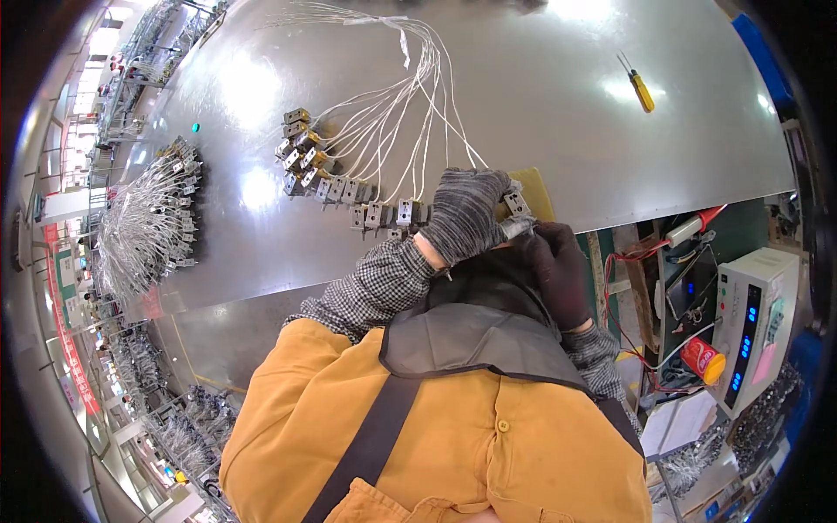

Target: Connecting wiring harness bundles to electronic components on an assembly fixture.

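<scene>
In a grey striped glove, my left hand (pixel 469 212) is closed around a small metal block with holes (pixel 516 203) at the table's front edge. White wires run from under that hand up the table. My right hand (pixel 558 268), in a dark glove, has its fingers bent in against a silvery piece (pixel 516 228) just below the block; its grip is partly hidden and slightly blurred. A yellowish pad (pixel 542 193) lies under the block. To the left sit several similar metal blocks (pixel 344 190), joined to a bundle of white wires (pixel 423 74) tied with white tape.
A yellow-handled two-pronged tool (pixel 643 91) lies at the back right of the metal table (pixel 558 113). A heap of wired parts (pixel 153 218) stands at the left. Beyond the right edge are a box with blue displays (pixel 757 322), a red can (pixel 703 360) and red cables (pixel 621 261).
</scene>
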